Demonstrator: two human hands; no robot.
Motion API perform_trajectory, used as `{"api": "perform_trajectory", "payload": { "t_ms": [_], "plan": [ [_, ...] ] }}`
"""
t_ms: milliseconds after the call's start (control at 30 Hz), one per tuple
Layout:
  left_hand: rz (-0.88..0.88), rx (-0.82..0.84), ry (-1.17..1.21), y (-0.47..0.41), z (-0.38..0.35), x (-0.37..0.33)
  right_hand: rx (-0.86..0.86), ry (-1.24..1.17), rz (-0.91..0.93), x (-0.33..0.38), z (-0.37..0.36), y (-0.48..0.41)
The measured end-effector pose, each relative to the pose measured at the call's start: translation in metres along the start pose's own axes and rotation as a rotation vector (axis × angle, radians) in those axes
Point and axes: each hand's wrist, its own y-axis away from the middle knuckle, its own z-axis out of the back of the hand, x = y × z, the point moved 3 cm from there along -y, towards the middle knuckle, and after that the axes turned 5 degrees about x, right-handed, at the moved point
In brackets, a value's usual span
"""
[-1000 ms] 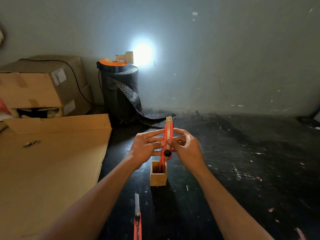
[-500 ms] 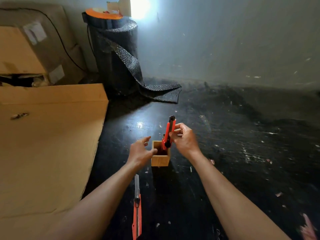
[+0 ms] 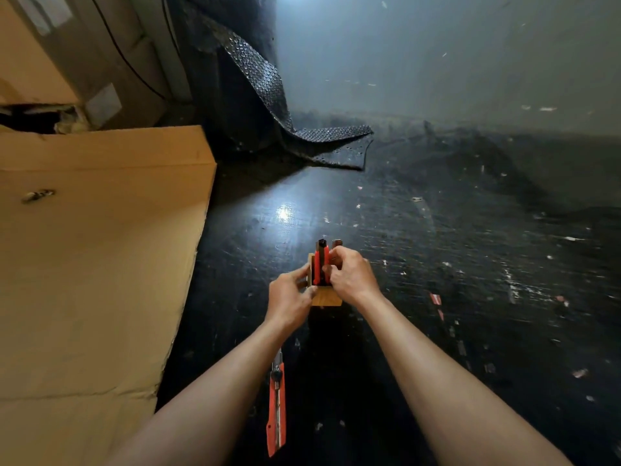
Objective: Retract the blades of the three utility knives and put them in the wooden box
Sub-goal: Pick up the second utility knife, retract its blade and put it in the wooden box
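- Seating red utility knife (image 3: 321, 264) upright in wooden box (image 3: 325, 297) at frame centre, right hand (image 3: 349, 275) pinched around it.
- Steadying box with left hand (image 3: 291, 297), fingers curled on its side.
- Needing next: third knife (image 3: 277, 401), lower centre, blade seemingly out, retracted and boxed.

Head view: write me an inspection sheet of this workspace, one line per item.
Surface: black floor, scuffed, with pale flecks.
Job's things: wooden box holds two upright knives; third knife lies on the floor, blade out.
Clutter: cardboard sheet; black mesh roll.
Grippers: left hand steadies the box; right hand grips the knives.
Cables: black cable over the cardboard boxes.
Surroundings: grey wall.
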Motion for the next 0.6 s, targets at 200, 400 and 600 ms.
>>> {"api": "perform_trajectory", "payload": {
  "t_ms": [200,400,600],
  "plan": [
    [0.003,-0.023,0.044,-0.002,-0.001,0.006,-0.006,0.04,-0.038,-0.001,-0.009,0.0],
    [-0.005,-0.011,0.042,-0.002,-0.002,0.006,-0.048,0.028,-0.035,0.005,-0.007,0.004],
    [-0.001,-0.033,-0.036,0.013,0.009,0.004,-0.076,0.074,0.04,0.015,0.001,0.026]
  ]
}}
